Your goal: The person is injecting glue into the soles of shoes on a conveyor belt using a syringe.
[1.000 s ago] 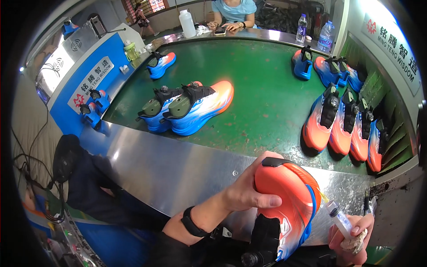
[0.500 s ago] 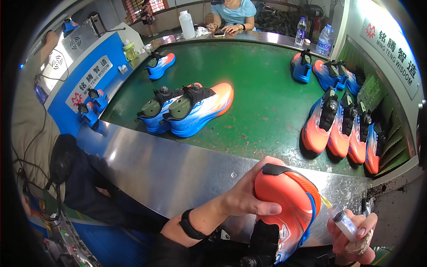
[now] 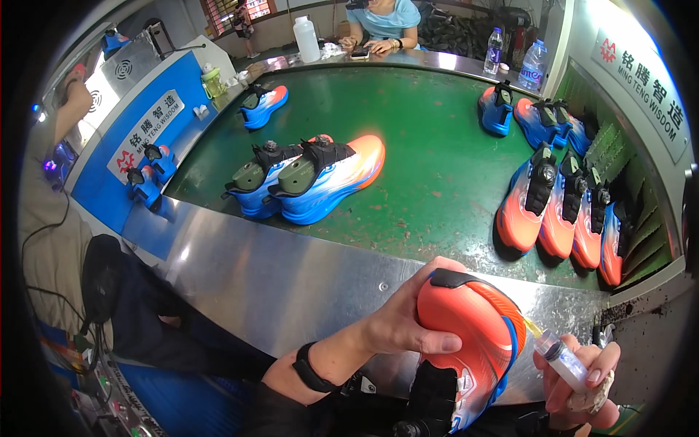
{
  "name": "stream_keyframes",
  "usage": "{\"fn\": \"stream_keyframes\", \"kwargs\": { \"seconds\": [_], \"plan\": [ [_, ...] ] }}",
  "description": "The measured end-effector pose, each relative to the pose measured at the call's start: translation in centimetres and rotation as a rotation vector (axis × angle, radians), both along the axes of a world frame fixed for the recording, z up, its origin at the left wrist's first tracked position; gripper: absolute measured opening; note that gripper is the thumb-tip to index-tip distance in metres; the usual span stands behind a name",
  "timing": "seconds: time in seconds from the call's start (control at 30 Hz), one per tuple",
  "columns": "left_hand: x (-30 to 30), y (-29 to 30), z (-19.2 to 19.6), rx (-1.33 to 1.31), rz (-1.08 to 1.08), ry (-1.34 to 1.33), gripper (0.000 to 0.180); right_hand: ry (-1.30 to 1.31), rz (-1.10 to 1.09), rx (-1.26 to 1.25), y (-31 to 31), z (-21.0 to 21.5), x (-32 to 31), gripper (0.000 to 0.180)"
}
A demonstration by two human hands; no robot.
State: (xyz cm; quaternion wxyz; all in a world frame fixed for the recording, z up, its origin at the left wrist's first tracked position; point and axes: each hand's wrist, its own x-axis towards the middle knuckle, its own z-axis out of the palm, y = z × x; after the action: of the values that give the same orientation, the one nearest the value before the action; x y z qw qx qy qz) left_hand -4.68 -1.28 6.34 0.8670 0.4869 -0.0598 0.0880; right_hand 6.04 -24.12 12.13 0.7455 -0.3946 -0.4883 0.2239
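My left hand (image 3: 408, 317) is wrapped round the toe end of an orange, white and blue sports shoe (image 3: 466, 309), toe up and tilted, in front of the metal table edge. A black piece covers the tip of its toe; the black collar points down towards me. In my right hand (image 3: 582, 375) is a clear syringe (image 3: 563, 359) with a yellow tip (image 3: 534, 329). This tip is at the seam between the orange upper and the sole on the shoe's right side; whether it touches cannot be made out. A crumpled whitish wad (image 3: 593, 397) is also in my right hand's fingers.
A green conveyor belt (image 3: 422, 189) lies beyond the steel edge (image 3: 284, 269). On it stand a pair of matching shoes (image 3: 328, 178), a single shoe (image 3: 262, 107) and several more at right (image 3: 523, 207). Bottles (image 3: 306, 40) line the far ledge; co-workers are opposite and at left.
The shoes on the belt have shifted very slightly to the right. At left, a co-worker's arm has moved. My hands, the shoe and the syringe have hardly moved.
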Motion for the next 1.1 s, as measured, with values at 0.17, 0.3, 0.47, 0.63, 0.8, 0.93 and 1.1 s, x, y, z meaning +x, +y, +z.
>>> {"fn": "stream_keyframes", "kwargs": {
  "seconds": [0.17,0.3,0.47,0.63,0.8,0.93,1.1],
  "plan": [
    [0.0,0.2,-0.1,0.048,0.013,-0.027,0.071,0.004,0.055,0.014,0.3,0.1,0.1,0.044],
    [-0.1,0.3,-0.3,0.016,0.003,-0.022,0.07,0.013,0.059,0.008,0.4,0.4,0.1,0.044],
    [-0.1,0.4,-0.5,0.046,0.023,-0.048,0.071,0.014,0.061,0.0,0.6,0.7,0.0,0.043],
    [-0.3,0.6,-0.4,0.06,0.016,-0.037,0.072,0.024,0.052,-0.01,0.8,1.1,-0.2,0.043],
    [-0.5,0.8,-0.4,0.088,0.019,-0.033,0.073,0.043,0.044,-0.027,1.3,1.3,-0.3,0.041],
    [-0.6,1.0,-0.4,0.066,0.01,-0.01,0.072,0.037,0.033,-0.014,1.5,1.6,-0.1,0.041],
    [-0.7,1.0,-0.3,0.051,0.016,0.008,0.072,0.029,0.028,-0.025,1.4,1.7,0.0,0.04]
  ]
}}
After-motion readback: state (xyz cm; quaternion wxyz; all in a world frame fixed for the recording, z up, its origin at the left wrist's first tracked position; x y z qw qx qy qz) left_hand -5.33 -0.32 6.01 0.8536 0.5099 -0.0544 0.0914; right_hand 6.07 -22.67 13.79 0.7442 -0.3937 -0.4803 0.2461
